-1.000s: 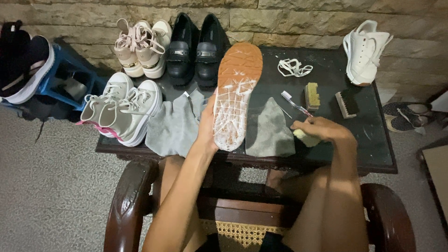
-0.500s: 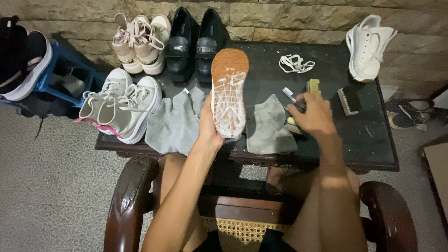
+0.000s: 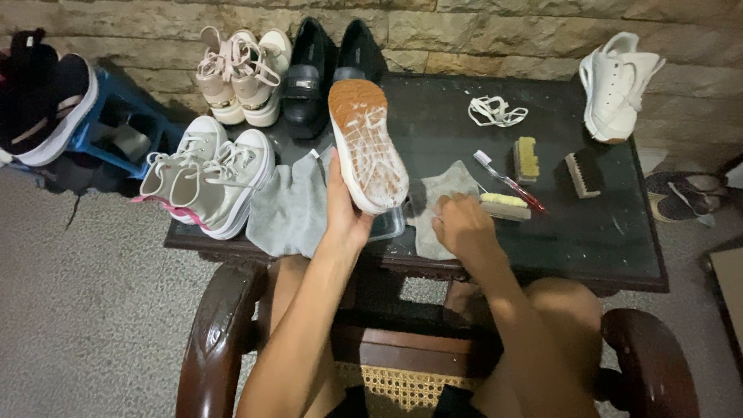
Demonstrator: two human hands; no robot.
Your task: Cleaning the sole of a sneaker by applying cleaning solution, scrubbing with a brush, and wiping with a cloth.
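Against a stone wall (image 3: 495, 31), on the dark table (image 3: 604, 240): left hand (image 3: 344, 213) grips shoe (image 3: 366, 143); right hand (image 3: 462, 229) clutches grey cloth (image 3: 453, 184).

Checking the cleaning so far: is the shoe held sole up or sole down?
Sole up. The left hand holds the shoe with its tread facing the camera, orange at the toe.

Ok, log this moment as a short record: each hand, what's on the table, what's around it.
left hand: holds shoe, sole up
right hand: on grey cloth
table: toothbrush, sponge, two brushes, laces, white shoe, three pairs of shoes
seat: wooden chair
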